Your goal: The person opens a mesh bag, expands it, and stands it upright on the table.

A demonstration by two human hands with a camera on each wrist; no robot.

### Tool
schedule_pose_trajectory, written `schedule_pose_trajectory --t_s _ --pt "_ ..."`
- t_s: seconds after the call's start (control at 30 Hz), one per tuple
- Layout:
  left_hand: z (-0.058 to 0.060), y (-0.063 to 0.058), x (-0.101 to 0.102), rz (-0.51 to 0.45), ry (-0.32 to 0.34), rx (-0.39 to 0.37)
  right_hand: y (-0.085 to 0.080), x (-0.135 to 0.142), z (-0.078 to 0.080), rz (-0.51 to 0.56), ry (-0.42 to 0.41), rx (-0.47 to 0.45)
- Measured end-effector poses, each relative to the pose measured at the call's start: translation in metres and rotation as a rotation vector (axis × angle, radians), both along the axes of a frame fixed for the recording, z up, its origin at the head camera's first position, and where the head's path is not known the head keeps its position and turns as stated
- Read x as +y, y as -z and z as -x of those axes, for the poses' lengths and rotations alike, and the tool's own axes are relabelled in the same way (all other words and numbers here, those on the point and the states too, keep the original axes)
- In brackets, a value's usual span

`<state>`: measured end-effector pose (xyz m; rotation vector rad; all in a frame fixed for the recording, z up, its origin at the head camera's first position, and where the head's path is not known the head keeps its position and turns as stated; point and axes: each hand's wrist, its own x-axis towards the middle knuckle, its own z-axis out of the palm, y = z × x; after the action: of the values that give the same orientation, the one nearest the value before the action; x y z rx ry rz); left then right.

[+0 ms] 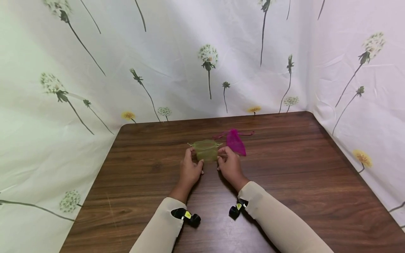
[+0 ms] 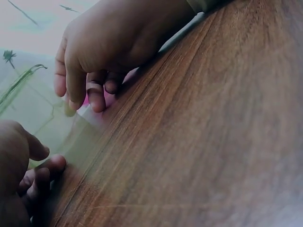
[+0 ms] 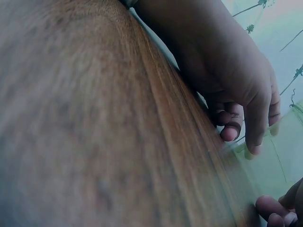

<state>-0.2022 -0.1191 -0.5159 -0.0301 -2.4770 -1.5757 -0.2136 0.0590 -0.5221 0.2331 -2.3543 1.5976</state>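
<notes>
Evidently | green pouch (image 1: pixel 206 151) (sheer) | held between fingertips (image 1: pixel 200 163) | left hand (image 1: pixel 190 170), right hand (image 1: pixel 232 166)

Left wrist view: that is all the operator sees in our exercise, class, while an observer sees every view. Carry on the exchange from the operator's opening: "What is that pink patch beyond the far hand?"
Observer: A magenta pouch, lying on the table with its ribbons spread to both sides.
Operator: Does the green pouch have cords on both sides?
Observer: Yes, the head view shows cord ends sticking out at both upper corners.
Operator: Anything on the sleeves?
Observer: A black device sits near each cuff.
</notes>
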Motion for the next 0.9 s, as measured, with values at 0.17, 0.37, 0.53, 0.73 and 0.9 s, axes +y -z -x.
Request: schedule_pose_trajectory --t_s 0.17,0.37,0.53,0.73,0.9 --pt "-0.001 -0.001 -0.001 0.002 0.003 -0.026 0.001 -0.001 0.0 0.017 -0.004 -0.01" --pt "-0.002 -0.001 -0.003 0.003 0.003 -0.033 0.002 -0.002 0.0 0.027 -0.008 -0.008" --pt "-0.001 -0.001 -0.004 0.004 -0.003 -0.056 0.001 -0.002 0.0 0.038 -0.011 0.008" --pt "-0.004 0.0 -0.005 -0.007 -0.007 -0.056 0.0 0.0 -0.005 0.056 -0.019 -0.004" --pt "-0.01 -0.001 -0.005 -0.028 -0.018 -0.021 -0.001 0.003 -0.01 0.092 -0.027 -0.026"
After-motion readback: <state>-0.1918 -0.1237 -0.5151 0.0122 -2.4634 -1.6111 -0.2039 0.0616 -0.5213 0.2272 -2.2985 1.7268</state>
